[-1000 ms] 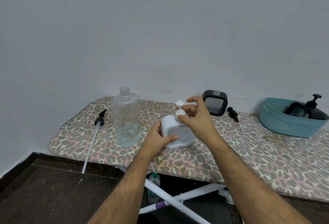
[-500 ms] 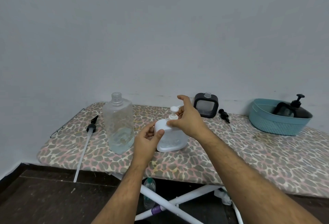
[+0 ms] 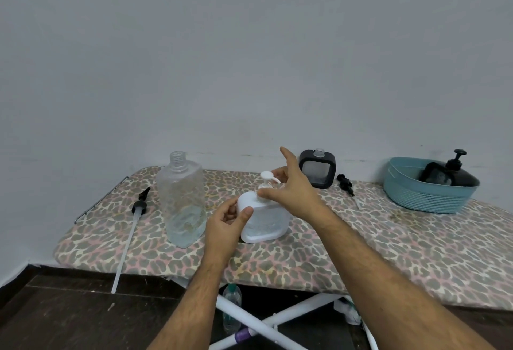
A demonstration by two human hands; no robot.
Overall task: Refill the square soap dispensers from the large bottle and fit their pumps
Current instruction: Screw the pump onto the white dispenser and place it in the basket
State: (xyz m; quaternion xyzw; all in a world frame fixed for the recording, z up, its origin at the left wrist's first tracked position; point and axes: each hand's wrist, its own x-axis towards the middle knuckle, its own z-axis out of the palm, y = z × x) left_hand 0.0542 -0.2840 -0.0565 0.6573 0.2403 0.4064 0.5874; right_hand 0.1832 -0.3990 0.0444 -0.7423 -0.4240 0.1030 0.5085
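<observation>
A white square dispenser [image 3: 263,223] stands on the leopard-print board [image 3: 388,252]. Its white pump [image 3: 267,178] sits in its neck. My left hand [image 3: 226,222] grips the dispenser's left side. My right hand [image 3: 294,191] pinches the pump collar with thumb and fingers, the index finger raised. The large clear bottle [image 3: 181,199] stands uncapped to the left, with a little liquid at the bottom. A black square dispenser [image 3: 317,169] without a pump stands at the back, and a small black pump [image 3: 345,183] lies beside it.
A long black pump with a white tube [image 3: 138,206] lies at the board's left end, its tube hanging over the front edge. A teal basket [image 3: 424,194] at the right holds a black dispenser with a pump [image 3: 449,174]. A small bottle [image 3: 231,305] stands on the floor under the board.
The white pump has gone down into the dispenser's neck. My right hand has turned around the collar and its index finger has lifted. My left hand stays on the dispenser.
</observation>
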